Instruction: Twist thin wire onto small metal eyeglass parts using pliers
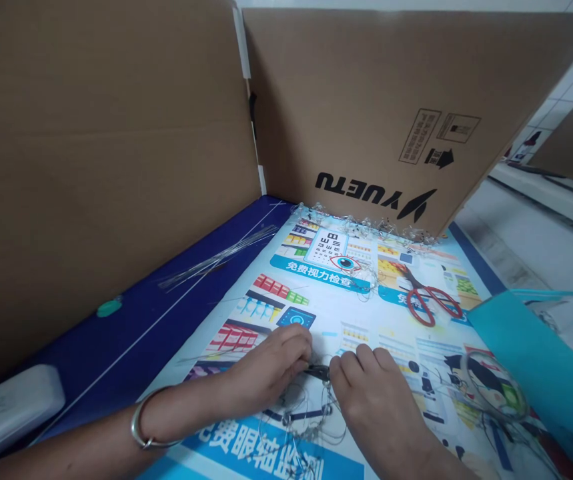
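My left hand (271, 367) and my right hand (371, 400) meet low on a printed paper mat (326, 300). Between their fingertips is a small black tool (319, 373), perhaps pliers; both hands seem to pinch it. Thin wire loops (306, 420) lie tangled just below my hands, partly hidden by them. Red-handled scissors (431, 300) rest on the mat, beyond my right hand and not touching it. A metal bangle (142, 420) circles my left wrist.
Cardboard panels (106, 133) stand along the left and far sides. A bundle of clear thin rods (219, 257) lies on a dark blue surface (146, 293). Clear wire scraps (366, 223) line the mat's far edge. A teal bag (531, 360) sits at right; a white case (9, 413) sits at left.
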Available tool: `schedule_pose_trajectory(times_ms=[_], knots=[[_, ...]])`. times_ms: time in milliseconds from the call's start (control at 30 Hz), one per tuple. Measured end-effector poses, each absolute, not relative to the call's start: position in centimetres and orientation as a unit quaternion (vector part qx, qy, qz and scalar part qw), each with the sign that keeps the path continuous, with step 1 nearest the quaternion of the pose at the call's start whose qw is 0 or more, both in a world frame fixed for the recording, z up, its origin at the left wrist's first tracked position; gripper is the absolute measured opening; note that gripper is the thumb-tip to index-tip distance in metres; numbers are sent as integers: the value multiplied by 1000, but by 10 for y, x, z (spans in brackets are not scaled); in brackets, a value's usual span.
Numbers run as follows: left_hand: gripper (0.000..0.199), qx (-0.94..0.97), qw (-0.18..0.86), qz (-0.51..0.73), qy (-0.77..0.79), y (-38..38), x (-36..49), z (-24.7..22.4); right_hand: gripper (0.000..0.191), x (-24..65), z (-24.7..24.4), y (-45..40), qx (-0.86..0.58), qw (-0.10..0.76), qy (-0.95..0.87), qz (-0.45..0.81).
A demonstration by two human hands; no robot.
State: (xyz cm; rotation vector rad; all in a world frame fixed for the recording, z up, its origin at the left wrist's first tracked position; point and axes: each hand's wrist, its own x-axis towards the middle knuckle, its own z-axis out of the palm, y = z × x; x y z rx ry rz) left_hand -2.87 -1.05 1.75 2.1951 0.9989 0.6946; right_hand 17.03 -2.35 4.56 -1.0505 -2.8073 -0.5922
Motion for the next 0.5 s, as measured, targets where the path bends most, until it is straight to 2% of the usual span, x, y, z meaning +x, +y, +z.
schedule_pose_trajectory(times_ms=[300,500], knots=[[17,799,382,275,374,-5,-27,19,7,173,45,-23,-338,43,-921,-189],[18,793,394,277,373,-2,-27,19,7,172,45,-21,-333,54,-922,-188]])
